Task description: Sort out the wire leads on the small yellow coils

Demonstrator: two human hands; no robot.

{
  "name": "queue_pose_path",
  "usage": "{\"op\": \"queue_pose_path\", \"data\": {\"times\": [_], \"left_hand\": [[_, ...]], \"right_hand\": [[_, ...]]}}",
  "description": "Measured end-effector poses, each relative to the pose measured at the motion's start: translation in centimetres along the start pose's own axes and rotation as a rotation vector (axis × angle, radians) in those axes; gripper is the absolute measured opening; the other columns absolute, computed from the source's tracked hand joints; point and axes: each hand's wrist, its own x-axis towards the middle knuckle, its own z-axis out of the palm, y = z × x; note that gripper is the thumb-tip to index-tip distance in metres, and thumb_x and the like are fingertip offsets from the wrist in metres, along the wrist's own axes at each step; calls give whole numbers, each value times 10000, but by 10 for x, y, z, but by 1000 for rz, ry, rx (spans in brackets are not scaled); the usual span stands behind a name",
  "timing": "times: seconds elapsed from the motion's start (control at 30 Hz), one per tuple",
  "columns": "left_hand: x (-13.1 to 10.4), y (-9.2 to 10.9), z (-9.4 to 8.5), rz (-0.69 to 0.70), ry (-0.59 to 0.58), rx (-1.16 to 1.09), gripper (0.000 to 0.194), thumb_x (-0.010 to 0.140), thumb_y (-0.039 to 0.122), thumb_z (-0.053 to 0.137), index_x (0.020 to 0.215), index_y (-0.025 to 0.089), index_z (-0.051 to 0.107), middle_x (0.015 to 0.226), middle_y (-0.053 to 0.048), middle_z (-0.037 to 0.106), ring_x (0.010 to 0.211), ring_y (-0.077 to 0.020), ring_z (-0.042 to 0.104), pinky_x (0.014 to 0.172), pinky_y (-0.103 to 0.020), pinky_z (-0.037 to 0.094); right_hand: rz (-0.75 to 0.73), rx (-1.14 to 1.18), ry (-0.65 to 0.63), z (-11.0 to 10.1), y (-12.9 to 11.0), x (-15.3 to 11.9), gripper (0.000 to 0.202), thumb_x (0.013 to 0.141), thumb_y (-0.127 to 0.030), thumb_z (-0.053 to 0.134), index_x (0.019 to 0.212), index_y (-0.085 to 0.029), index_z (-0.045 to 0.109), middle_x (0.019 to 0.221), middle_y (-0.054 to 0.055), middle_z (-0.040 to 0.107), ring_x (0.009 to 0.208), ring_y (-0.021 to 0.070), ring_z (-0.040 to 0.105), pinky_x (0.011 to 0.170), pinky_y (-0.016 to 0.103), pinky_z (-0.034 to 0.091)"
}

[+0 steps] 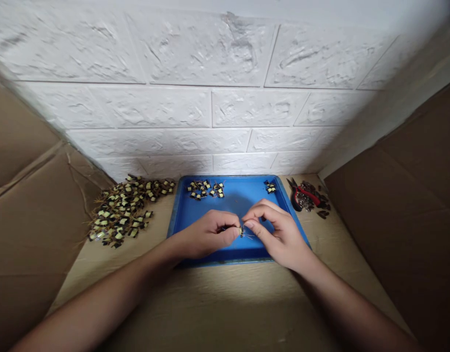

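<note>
Over the blue tray (232, 255), my left hand (213, 234) pinches a small yellow and black component (242, 231) with thin wires sticking out to the right. My right hand (279, 232) is close beside it, thumb and forefinger pressed together at one of the thin wires. Inside the tray, a group of similar components (206, 189) lies at the back left, and a few more (270, 187) lie at the back right.
A large pile of yellow and black components (124, 208) covers the table (217, 308) left of the tray. Red-handled pliers (308, 194) rest on small dark pieces (322, 214) at the right. Cardboard panels stand on both sides, with a white brick-patterned wall behind.
</note>
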Motion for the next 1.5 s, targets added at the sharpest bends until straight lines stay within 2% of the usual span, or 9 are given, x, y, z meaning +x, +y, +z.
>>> {"op": "queue_pose_path", "data": {"times": [0.23,0.37,0.47,0.57,0.67,0.87,1.17,1.3,1.5], "left_hand": [[2,-1,2,-5,13,34,303,938,291,472,665,159,458,650,47,384,630,-96,365,592,-227,302],[2,-2,1,-41,101,63,317,943,313,470,666,159,457,645,44,388,622,-97,362,585,-236,291],[2,-2,1,-65,169,39,320,954,346,455,701,154,493,671,32,435,633,-104,390,590,-242,307],[2,-2,1,-54,188,24,321,959,358,453,726,147,518,695,23,462,655,-109,417,609,-245,327],[3,-2,1,-57,202,23,326,960,359,454,720,146,517,694,24,455,656,-110,415,608,-246,326],[3,-1,1,-59,192,36,313,953,345,468,723,144,535,679,29,454,646,-105,407,601,-239,319],[3,-2,1,-16,177,73,300,960,316,453,724,150,533,700,23,483,664,-108,435,627,-239,342],[3,-3,1,-9,170,102,296,955,304,451,714,150,527,704,21,481,670,-111,439,633,-244,336],[2,-2,-1,-20,129,60,307,957,311,452,689,162,446,691,39,400,664,-105,381,622,-239,311]], "right_hand": [[-53,-55,47,3,-1,-2,84,958,-176,616,1002,-216,676,890,27,628,832,168,599,758,321,481],[15,-46,211,7,1,-2,204,956,-191,606,1154,-240,626,1003,39,592,891,177,571,809,338,465],[148,70,331,8,2,-2,115,948,-247,616,1058,-238,585,954,19,549,839,171,531,759,322,436],[325,231,150,6,0,-1,123,939,-314,626,881,-217,576,811,-8,526,744,156,485,690,300,394],[437,371,-50,4,-3,1,164,914,-362,655,920,-199,642,797,0,569,751,158,504,699,299,391],[469,486,-1,6,-3,4,199,857,-383,734,851,-188,695,768,6,626,724,149,537,704,289,418],[427,437,-34,8,0,4,267,873,-436,712,809,-182,659,726,6,629,679,147,540,676,295,453],[377,304,-17,10,-3,3,254,916,-406,656,801,-182,625,715,-1,582,680,149,523,653,291,438],[199,-30,42,12,-11,-3,147,958,-256,583,826,-199,612,795,24,606,767,175,573,672,313,435]]}}
